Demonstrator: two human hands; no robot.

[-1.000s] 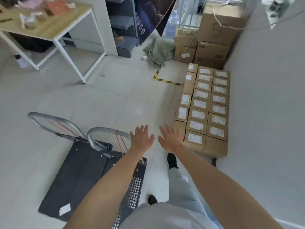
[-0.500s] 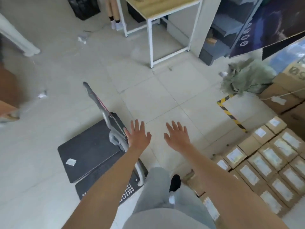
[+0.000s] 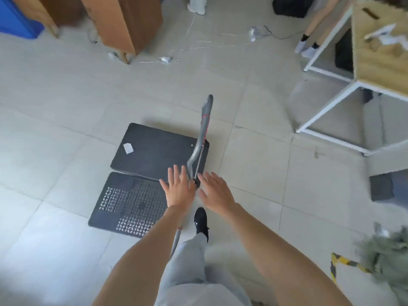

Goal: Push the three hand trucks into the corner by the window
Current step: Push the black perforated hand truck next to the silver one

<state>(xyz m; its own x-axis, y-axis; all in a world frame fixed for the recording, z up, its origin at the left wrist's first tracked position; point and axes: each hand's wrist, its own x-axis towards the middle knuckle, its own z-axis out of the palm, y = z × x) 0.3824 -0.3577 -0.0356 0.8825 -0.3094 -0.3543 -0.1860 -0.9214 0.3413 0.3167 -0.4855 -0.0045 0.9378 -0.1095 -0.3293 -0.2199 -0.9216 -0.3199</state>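
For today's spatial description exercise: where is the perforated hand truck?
In the head view, the perforated hand truck lies left of the left hand, directly before the solid-decked truck.

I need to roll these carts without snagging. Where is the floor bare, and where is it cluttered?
Bare tile lies left of the two black cart decks and between them and the white-framed table. Paper scraps and cord litter the floor near the brown cabinet.

floor [image 3: 66, 89]: pale tiles | white-framed wooden table [image 3: 379, 62]: right; brown cabinet [image 3: 130, 21]: top left

bright daylight, motion blur, warped edges
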